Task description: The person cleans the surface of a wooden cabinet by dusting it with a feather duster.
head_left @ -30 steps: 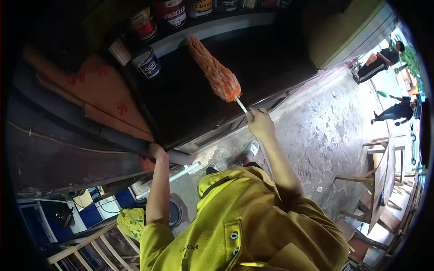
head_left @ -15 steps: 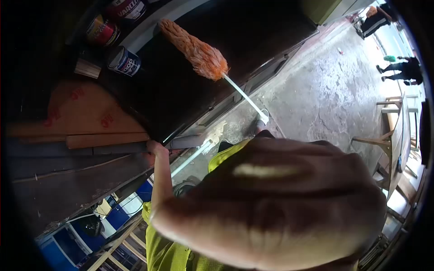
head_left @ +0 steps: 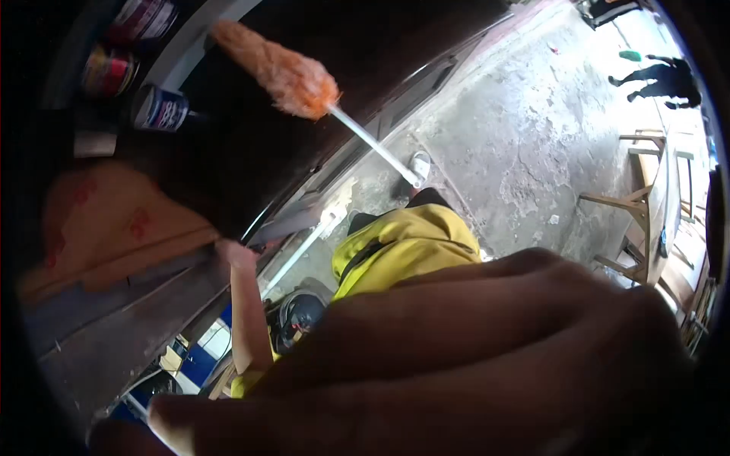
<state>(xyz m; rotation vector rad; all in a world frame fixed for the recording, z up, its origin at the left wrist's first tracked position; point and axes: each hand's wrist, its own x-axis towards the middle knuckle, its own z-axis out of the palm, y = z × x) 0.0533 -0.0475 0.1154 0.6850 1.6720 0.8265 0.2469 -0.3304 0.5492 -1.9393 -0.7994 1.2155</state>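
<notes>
My left hand (head_left: 240, 256) is at the end of a brown wooden board (head_left: 175, 254), its fingers seemingly curled over the edge; blur hides their exact hold. My right hand (head_left: 487, 357) looms dark and out of focus right before the camera, covering the lower part of the view. Its fingers cannot be made out well, nor whether it touches anything. An orange fluffy duster (head_left: 285, 72) lies on a dark glossy surface (head_left: 365, 45), its white handle (head_left: 372, 142) sticking out past the edge, above my shoe (head_left: 420, 164).
Several paint cans, including a blue-labelled can (head_left: 161, 109), stand at upper left. A wooden-legged table (head_left: 650, 216) is at right on the worn concrete floor (head_left: 509, 144). Another person (head_left: 661, 80) stands far off near a green thing. A dark helmet-like object (head_left: 300, 313) shows below my left arm.
The view has shifted, so the duster and cans appear farther left. My right hand has dropped lower in the picture, uncovering my yellow shirt. My left hand stays at the board's end.
</notes>
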